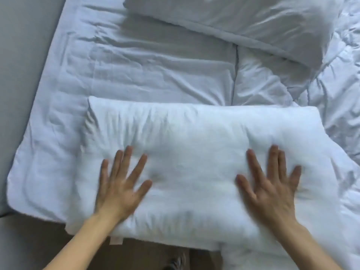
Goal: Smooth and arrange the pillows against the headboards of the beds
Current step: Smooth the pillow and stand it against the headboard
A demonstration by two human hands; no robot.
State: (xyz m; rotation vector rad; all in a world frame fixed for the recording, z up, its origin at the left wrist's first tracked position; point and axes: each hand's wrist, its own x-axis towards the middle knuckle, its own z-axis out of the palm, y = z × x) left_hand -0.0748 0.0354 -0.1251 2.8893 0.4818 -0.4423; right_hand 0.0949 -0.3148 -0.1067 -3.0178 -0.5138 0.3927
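A white pillow lies flat across the near edge of the bed. My left hand rests palm down on its left part, fingers spread. My right hand presses palm down on its right part, fingers also spread, slightly blurred. A second white pillow lies at an angle at the far right of the bed, apart from the first. The grey padded headboard runs along the left side of the view.
A wrinkled white sheet covers the mattress between the pillows. A rumpled white duvet is bunched at the right. Brown floor shows at the bottom, with a striped foot or slipper below the pillow.
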